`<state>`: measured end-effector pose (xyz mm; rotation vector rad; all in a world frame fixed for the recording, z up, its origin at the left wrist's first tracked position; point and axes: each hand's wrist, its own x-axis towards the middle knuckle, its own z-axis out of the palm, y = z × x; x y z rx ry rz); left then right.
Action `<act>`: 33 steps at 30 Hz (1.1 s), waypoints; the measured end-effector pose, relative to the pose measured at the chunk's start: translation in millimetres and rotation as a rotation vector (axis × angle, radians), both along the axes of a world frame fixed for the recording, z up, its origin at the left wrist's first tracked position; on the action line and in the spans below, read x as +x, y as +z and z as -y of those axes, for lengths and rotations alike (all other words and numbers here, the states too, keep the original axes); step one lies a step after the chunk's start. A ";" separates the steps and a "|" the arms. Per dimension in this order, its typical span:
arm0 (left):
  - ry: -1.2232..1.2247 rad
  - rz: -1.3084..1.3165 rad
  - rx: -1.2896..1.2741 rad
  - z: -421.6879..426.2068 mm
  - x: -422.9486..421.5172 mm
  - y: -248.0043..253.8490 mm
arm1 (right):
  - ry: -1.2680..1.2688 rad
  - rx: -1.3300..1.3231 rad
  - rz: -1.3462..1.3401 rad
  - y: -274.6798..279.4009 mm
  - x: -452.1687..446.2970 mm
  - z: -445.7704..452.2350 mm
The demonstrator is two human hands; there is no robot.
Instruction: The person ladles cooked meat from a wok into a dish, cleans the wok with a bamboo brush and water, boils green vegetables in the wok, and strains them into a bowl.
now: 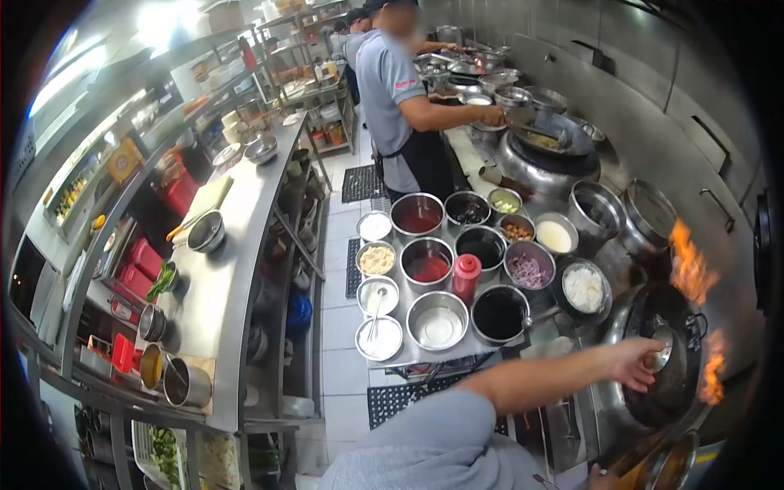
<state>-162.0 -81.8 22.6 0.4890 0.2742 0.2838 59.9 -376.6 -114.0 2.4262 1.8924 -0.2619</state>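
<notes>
My left hand reaches over a dark wok at the right, gripping a small metal bowl tilted above it. Orange flames rise beside this wok. Only a small part of my right hand shows at the bottom edge, and what it holds is hidden. Close to my left forearm stand a pot of dark liquid and a pan of white food. A red squeeze bottle stands among the containers.
Metal containers of sauces and ingredients, including chopped onion, cover the cart. A co-worker handles another wok farther back; other people stand behind. A long steel counter with bowls runs along the left beside the tiled floor.
</notes>
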 end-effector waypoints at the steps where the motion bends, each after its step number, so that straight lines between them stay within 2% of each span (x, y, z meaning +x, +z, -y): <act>1: -0.044 -0.128 0.101 -16.8 -10.2 3.8 | -0.121 0.057 0.016 -14.3 -3.2 6.0; 2: -0.099 -0.257 0.195 -34.3 -18.8 6.3 | -0.248 0.106 0.035 -27.9 -5.3 21.5; 4: -0.362 -0.430 0.718 -71.1 -25.6 7.4 | -0.506 0.216 0.073 -47.0 -15.0 53.2; 5: -0.548 -0.314 1.031 -107.7 -14.6 1.8 | -0.635 0.281 0.098 -48.7 -17.3 63.8; 7: -0.740 -0.374 1.680 -136.9 14.2 0.3 | -0.687 0.044 -0.226 -36.8 -5.8 60.9; 8: -0.726 -0.579 2.002 -131.1 28.6 14.3 | -0.736 0.077 -0.527 -39.6 11.2 71.6; 9: -0.668 -0.822 2.113 -125.5 38.8 18.4 | -0.809 0.104 -0.817 -38.7 25.0 81.0; 10: -0.627 -1.081 2.187 -119.8 49.5 22.1 | -0.867 0.305 -1.256 -56.5 51.2 106.9; 11: -0.564 -1.344 2.039 -113.0 62.3 17.3 | -0.931 0.490 -1.698 -75.9 79.1 133.5; 12: -0.505 -1.588 1.860 -110.2 75.4 5.8 | -0.998 0.549 -1.787 -43.1 74.3 131.6; 13: -0.459 -1.524 1.940 -114.9 80.4 -10.1 | -1.015 0.582 -1.784 -15.8 65.8 120.2; 14: -0.446 -1.489 1.976 -103.6 70.2 -4.3 | -1.009 0.613 -1.794 15.0 48.9 105.4; 16: -0.294 -1.223 2.239 -57.1 12.0 30.9 | -0.940 0.660 -1.807 74.6 18.0 73.2; 17: -0.329 -1.055 2.291 -72.5 14.6 16.2 | -0.895 0.684 -1.791 108.1 -3.1 54.1; 18: -0.452 -0.922 1.997 -81.8 -15.0 32.9 | -0.855 0.710 -1.757 139.9 -23.0 35.3; 19: -0.287 -1.142 2.148 -102.7 4.3 10.1 | -0.818 0.705 -1.674 170.7 -36.2 19.2; 20: -0.057 -0.853 2.233 -99.6 -8.8 0.4 | -0.772 0.702 -1.579 196.8 -35.0 -0.3; 21: -0.179 -1.029 2.218 -82.3 -12.3 37.9 | -0.672 0.560 -1.394 218.0 -31.3 -20.3; 22: -0.320 -1.201 2.201 -62.9 -15.8 76.9 | -0.559 0.572 -1.162 213.9 -17.2 -42.2; 24: -0.382 -1.265 2.126 -46.3 -10.0 129.6 | -0.453 0.327 -0.778 198.8 28.7 -84.7; 25: -0.452 -1.193 2.257 -66.9 1.4 107.0 | -0.297 0.432 -0.393 174.6 47.3 -109.6; 26: -0.507 -1.268 2.206 -69.2 8.1 107.4 | -0.313 0.369 -0.311 186.2 39.6 -130.4; 27: -0.505 -1.266 2.220 -64.3 8.9 114.6 | -0.272 0.182 -0.269 172.7 52.5 -156.1; 30: -0.526 -1.298 2.218 -47.0 14.2 144.1 | -0.302 0.060 0.034 200.3 49.5 -176.8; 31: -0.513 -1.323 2.201 -41.5 18.1 148.5 | -0.290 0.163 0.087 199.9 50.7 -179.8; 33: -0.512 -1.366 2.194 -38.7 25.5 152.1 | -0.269 0.134 0.056 193.6 45.0 -178.7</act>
